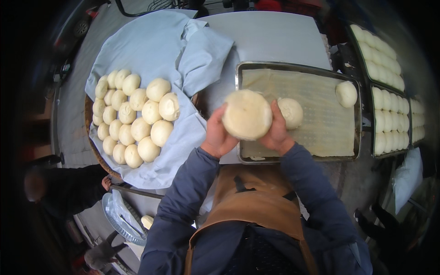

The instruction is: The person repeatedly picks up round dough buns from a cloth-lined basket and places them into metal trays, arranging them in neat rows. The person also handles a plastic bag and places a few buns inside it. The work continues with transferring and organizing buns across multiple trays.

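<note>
Between my left hand point(220, 132) and my right hand point(277, 130) is a large round pale bun point(246, 114), gripped at its sides with its flat face towards me. It is held above the left edge of a metal baking tray point(299, 160) lined with parchment paper point(323, 127). On the paper, one round bun point(290, 112) lies just right of my right hand and another bun point(346, 94) sits near the tray's far right corner. To the left, several similar buns point(139, 129) lie grouped on a light blue cloth point(144, 44) over a round wicker basket point(94, 151).
Trays packed with pale buns point(390, 117) stand at the far right, beside a white plastic bag point(407, 177). A person in dark clothes point(74, 187) has a hand by the basket's lower rim. Below it lies a round container with plastic point(125, 218). A parked car point(77, 24) shows upper left.
</note>
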Demonstrator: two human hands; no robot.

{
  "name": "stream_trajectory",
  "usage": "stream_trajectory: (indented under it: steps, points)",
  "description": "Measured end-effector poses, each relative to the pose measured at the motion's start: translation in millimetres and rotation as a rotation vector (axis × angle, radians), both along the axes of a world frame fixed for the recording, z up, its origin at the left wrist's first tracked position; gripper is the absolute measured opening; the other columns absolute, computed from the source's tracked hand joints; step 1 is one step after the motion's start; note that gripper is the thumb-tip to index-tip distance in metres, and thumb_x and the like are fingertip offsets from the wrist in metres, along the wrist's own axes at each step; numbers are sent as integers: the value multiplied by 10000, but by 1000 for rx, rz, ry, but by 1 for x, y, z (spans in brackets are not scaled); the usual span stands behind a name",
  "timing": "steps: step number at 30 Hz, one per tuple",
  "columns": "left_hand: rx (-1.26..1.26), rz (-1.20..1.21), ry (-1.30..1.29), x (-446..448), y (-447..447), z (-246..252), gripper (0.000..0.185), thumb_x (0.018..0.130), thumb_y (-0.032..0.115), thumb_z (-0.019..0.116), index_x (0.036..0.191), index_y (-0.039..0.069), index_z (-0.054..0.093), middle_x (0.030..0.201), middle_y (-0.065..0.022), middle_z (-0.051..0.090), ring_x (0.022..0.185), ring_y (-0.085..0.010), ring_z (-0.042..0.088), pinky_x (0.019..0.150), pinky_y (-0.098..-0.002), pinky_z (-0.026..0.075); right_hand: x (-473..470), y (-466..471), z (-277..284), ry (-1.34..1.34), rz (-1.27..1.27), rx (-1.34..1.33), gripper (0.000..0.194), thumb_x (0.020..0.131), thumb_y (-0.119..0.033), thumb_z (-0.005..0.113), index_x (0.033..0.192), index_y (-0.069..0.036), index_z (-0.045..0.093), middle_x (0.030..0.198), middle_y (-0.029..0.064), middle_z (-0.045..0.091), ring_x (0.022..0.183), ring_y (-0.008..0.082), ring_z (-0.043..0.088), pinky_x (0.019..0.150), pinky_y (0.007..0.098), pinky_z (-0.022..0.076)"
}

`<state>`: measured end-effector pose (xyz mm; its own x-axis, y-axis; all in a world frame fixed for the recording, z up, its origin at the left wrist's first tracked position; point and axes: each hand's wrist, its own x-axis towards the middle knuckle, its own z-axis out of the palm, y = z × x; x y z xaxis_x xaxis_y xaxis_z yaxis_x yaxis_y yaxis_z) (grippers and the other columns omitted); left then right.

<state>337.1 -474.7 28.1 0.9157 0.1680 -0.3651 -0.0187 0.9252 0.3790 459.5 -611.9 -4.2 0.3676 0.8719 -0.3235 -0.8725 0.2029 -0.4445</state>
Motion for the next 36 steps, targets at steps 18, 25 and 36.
stream_trajectory:
  steps: [18, 25, 36]
  points:
    - [2000, 82, 60, 4, 6, 42, 210, 821, 28, 796, 1023, 77, 767, 1012, -73, 654, 998, -271, 610, 843, -369, 498, 0, -13, 16, -71, -65, 51, 584, 1040, -372, 527, 1504, -22, 469, 1461, 146, 579, 1343, 274, 565, 1157, 426, 436]
    - [2087, 113, 64, 3, 6, 34, 175, 787, 5, 771, 943, 75, 736, 964, -74, 629, 937, -308, 588, 797, -399, 502, -3, -9, 17, -161, -72, 36, 547, 1027, -327, 593, 1474, -36, 476, 1411, 117, 589, 1294, 225, 579, 1110, 388, 462]
    - [2188, 118, 111, 1, 6, 34, 142, 761, 9, 759, 873, 65, 693, 923, -53, 614, 890, -298, 564, 758, -398, 489, -4, -6, 15, -239, -23, 24, 535, 1027, -286, 605, 1477, -27, 476, 1398, 114, 596, 1282, 213, 582, 1093, 377, 473]
